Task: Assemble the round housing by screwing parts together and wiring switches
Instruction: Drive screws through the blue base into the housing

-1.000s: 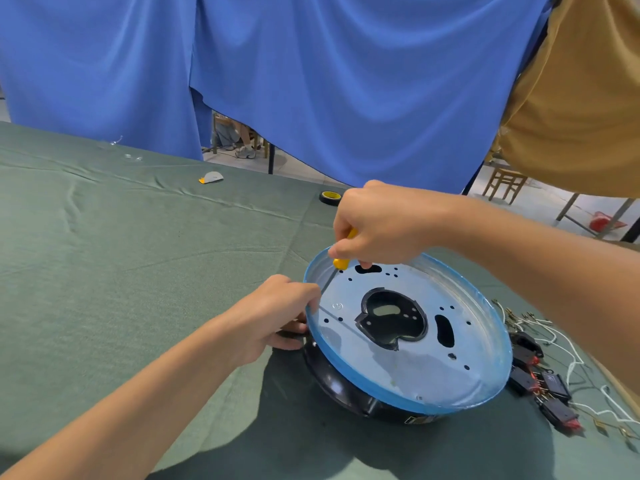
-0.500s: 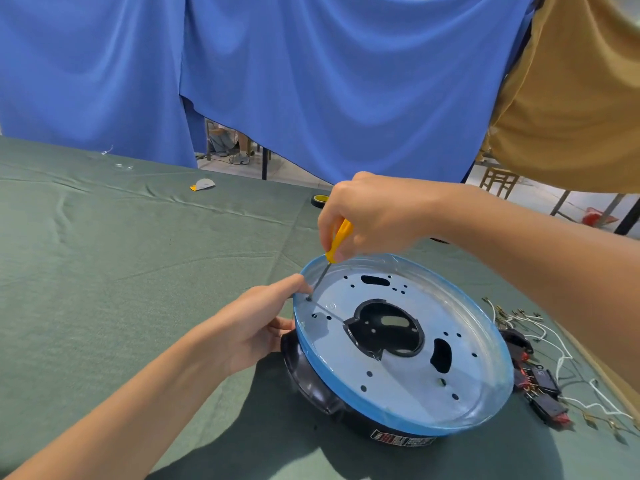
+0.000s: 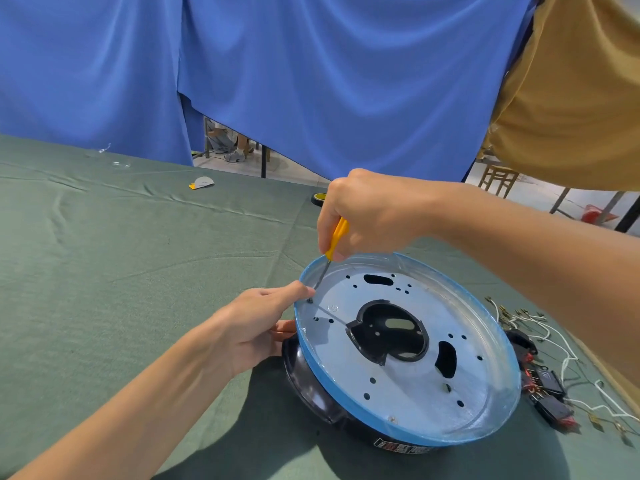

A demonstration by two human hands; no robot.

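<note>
The round housing (image 3: 408, 372) lies on the green table: a grey metal plate with a blue-filmed rim over a black base. My right hand (image 3: 367, 213) grips a yellow-handled screwdriver (image 3: 335, 241) from above. Its tip stands on a screw (image 3: 310, 300) near the plate's left rim. My left hand (image 3: 256, 323) holds the housing's left edge, with the forefinger on the rim beside the screw and the other fingers under the rim. Black rocker switches (image 3: 547, 386) with white wires (image 3: 568, 358) lie to the right of the housing.
A roll of black and yellow tape (image 3: 318, 198) sits behind my right hand. A small grey and yellow scrap (image 3: 202, 183) lies far back on the cloth. Blue drapes hang behind the table, a tan one at the right. Wrinkled green cloth (image 3: 114, 258) spreads out to the left.
My right hand has risen, showing more of the yellow handle, and the tip has settled on the screw by the left rim. My left forefinger has stretched onto the rim.
</note>
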